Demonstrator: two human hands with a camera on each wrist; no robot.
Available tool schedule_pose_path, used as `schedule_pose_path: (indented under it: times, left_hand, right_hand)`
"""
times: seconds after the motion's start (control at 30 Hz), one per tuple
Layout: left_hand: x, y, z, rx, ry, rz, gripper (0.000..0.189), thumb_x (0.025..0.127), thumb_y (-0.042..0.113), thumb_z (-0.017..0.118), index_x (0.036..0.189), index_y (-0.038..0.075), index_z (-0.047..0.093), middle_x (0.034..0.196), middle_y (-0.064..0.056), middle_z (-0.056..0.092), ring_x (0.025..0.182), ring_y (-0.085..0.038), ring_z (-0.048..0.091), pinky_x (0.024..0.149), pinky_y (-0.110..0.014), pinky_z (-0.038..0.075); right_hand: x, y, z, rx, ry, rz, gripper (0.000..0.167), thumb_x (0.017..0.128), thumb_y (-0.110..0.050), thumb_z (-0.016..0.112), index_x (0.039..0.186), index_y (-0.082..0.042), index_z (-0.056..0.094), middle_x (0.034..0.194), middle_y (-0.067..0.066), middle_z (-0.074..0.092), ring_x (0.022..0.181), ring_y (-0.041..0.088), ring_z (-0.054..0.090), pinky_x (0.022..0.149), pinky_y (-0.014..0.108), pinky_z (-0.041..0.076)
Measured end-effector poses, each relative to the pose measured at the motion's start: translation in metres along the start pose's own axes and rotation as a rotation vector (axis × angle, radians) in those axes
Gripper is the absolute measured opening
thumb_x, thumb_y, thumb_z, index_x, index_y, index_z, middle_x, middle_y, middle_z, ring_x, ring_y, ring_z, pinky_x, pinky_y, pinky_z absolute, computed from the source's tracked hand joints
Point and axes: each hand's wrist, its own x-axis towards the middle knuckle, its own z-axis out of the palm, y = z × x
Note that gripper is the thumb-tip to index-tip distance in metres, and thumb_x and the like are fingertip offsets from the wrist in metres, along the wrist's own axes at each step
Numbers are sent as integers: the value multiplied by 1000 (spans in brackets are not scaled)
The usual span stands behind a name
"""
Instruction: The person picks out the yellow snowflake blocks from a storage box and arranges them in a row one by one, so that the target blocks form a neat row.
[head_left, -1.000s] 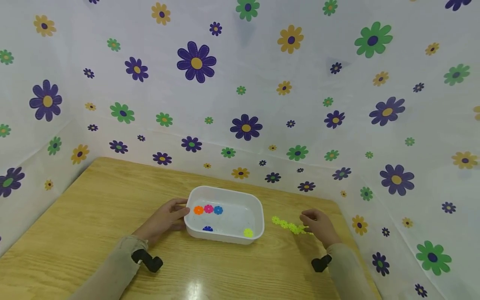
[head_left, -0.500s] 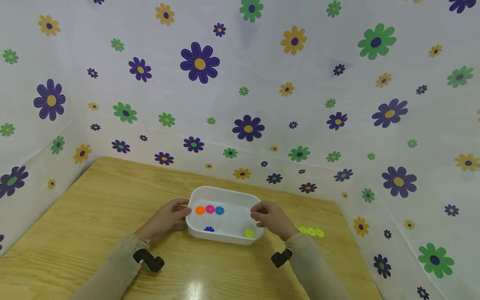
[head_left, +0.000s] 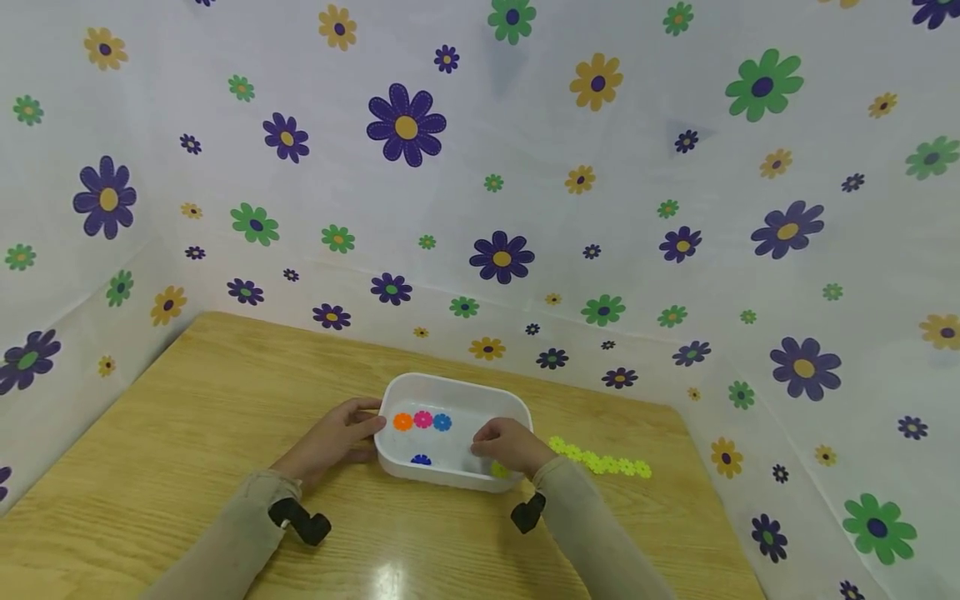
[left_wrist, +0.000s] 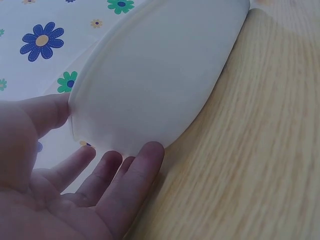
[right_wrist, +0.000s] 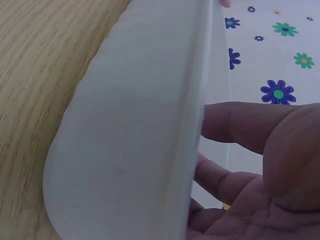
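Observation:
A white plastic tub (head_left: 450, 479) stands on the wooden table. Inside it are orange (head_left: 403, 422), pink (head_left: 423, 419), light blue (head_left: 442, 422) and dark blue (head_left: 421, 459) flower-shaped pieces. My left hand (head_left: 337, 437) touches the tub's left end, thumb at the rim and loose fingers (left_wrist: 152, 150) along the outer wall. Over the tub's right part is my right hand (head_left: 512, 446), fingers loosely bent, with no piece visible between them. It partly covers a yellow flower piece (head_left: 500, 470). In the right wrist view, the tub wall hides the tips of the right fingers (right_wrist: 220, 177).
Right of the tub lies a row of several yellow flower pieces (head_left: 600, 462) on the table (head_left: 262, 367). Behind the table hangs a white sheet (head_left: 525, 167) printed with flowers. Both wrists carry a small black camera (head_left: 528, 512).
My right hand has moved left from the yellow row, over the tub's right rim and into the space above its floor. The whole row now shows. My left hand stays at the tub's end.

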Motion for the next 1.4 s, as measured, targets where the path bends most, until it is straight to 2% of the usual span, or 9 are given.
schedule_pose_path:
  times: [0.2, 0.27, 0.43, 0.6, 0.83, 0.97, 1.2, 1.3, 1.4]
  left_hand:
    - [0, 0, 0, -4, -9, 2, 60, 101, 37, 68, 150, 9, 48, 136, -19, 58, 109, -28, 69, 93, -45, 61]
    - [0, 0, 0, -7, -12, -1, 60, 101, 37, 69, 149, 8, 48, 136, -19, 58, 108, -28, 69, 93, -44, 61]
    - [-1, 1, 1, -16, -20, -2, 60, 101, 36, 69, 149, 7, 49, 135, -19, 59, 107, -28, 70, 93, -44, 61]
    - [-1, 1, 2, -16, -27, 3, 60, 100, 37, 69, 149, 7, 49, 136, -20, 58, 106, -28, 70, 93, -44, 62]
    - [-1, 0, 2, 2, -16, 9, 59, 101, 36, 69, 148, 7, 49, 137, -20, 58, 106, -28, 70, 92, -43, 62]
    - [-2, 1, 2, 5, -22, 8, 60, 101, 37, 68, 149, 6, 48, 137, -20, 58, 107, -28, 70, 93, -44, 61]
    - [0, 0, 4, 1, -16, 3, 57, 101, 34, 69, 148, 7, 49, 135, -20, 59, 108, -29, 69, 92, -43, 62]
    - [1, 0, 4, 0, -19, 11, 57, 102, 32, 68, 148, 6, 49, 135, -20, 59, 108, -28, 69, 91, -43, 62]
    - [1, -1, 3, -3, -18, 14, 56, 102, 32, 68, 148, 6, 49, 135, -19, 59, 108, -28, 69, 91, -42, 62]
  right_hand:
    - [10, 7, 4, -4, 48, -30, 20, 95, -17, 74, 112, -9, 69, 115, 8, 64, 106, 26, 57, 103, 50, 52]
    - [16, 12, 7, -71, 78, -38, 22, 93, -14, 75, 113, -8, 69, 116, 10, 62, 107, 27, 56, 104, 51, 51]
    - [28, 18, 15, -304, 132, 2, 31, 85, -11, 82, 112, -5, 67, 108, 11, 59, 95, 26, 57, 92, 47, 55]
    - [30, 16, 17, -354, 143, 53, 29, 81, -10, 83, 104, -7, 66, 99, 8, 60, 89, 25, 56, 90, 45, 55]
    - [36, 15, 19, -253, 150, 83, 28, 85, -24, 86, 97, -9, 66, 90, 5, 65, 87, 23, 59, 87, 42, 57]
    - [38, 17, 18, -172, 119, 82, 19, 89, -24, 84, 92, -12, 69, 87, 3, 66, 83, 21, 60, 80, 35, 56]
    - [27, 15, 5, 6, 87, -64, 10, 96, -20, 76, 98, -10, 73, 91, 3, 70, 80, 18, 66, 77, 31, 62]
    - [15, 17, -7, 115, 137, -119, 11, 98, -18, 73, 102, -8, 72, 95, 5, 70, 81, 18, 69, 79, 33, 64]
    - [7, 31, -25, 206, 210, -133, 11, 99, -17, 72, 104, -7, 71, 99, 7, 70, 84, 19, 70, 82, 35, 64]
